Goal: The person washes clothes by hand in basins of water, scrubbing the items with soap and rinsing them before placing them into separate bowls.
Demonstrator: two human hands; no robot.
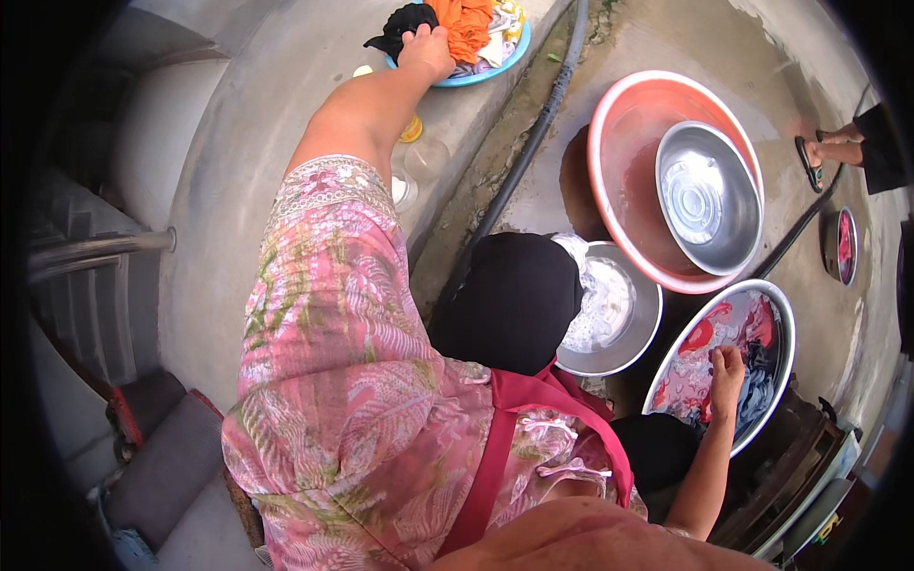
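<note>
My left hand reaches out to a blue basin of clothes, its fingers closed on a black cloth. Orange cloth lies beside that hand, with white and patterned pieces. My right hand is over a metal basin holding red cloth and dark blue-grey cloth in sudsy water; its fingers are curled together, with nothing visible in them. Between my black-clad knees and a large red basin stands another metal basin with suds and white cloth.
An empty-looking metal bowl rests inside the red basin. A black hose runs along the concrete step. Jars stand near my left arm. At far right are another person's sandalled feet and a small basin with pink cloth.
</note>
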